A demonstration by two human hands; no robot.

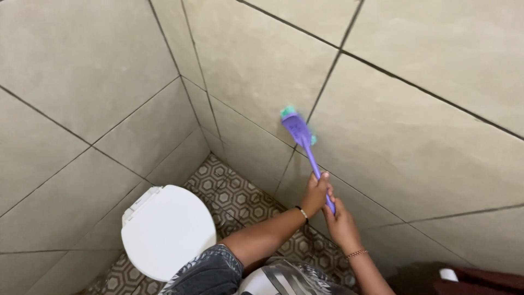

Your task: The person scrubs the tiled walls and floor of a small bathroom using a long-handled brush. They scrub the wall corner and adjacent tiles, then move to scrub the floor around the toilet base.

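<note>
Both your hands are wrapped around the handle of a purple long-handled brush (304, 143), one above the other. Your left hand (316, 192) sits higher on the handle, fingers curled shut around it, with a dark bracelet (302, 212) at the wrist. Your right hand (340, 223) closes on the handle's lower end just beneath, touching the left, and wears a thin beaded bracelet (356, 253). Up and away from your hands, the brush head, purple with green bristles, presses against the beige tiled wall (415, 142), right beside a dark grout line. Below and to the left of your hands stands a white toilet (166, 229) with its lid down, tucked into the corner. Between the toilet and your forearms you see a floor of patterned hexagon tiles (234, 196). Down at your right elbow lies a dark reddish object (480, 281) with a small white thing (448, 275) on it; you cannot tell what they are.
</note>
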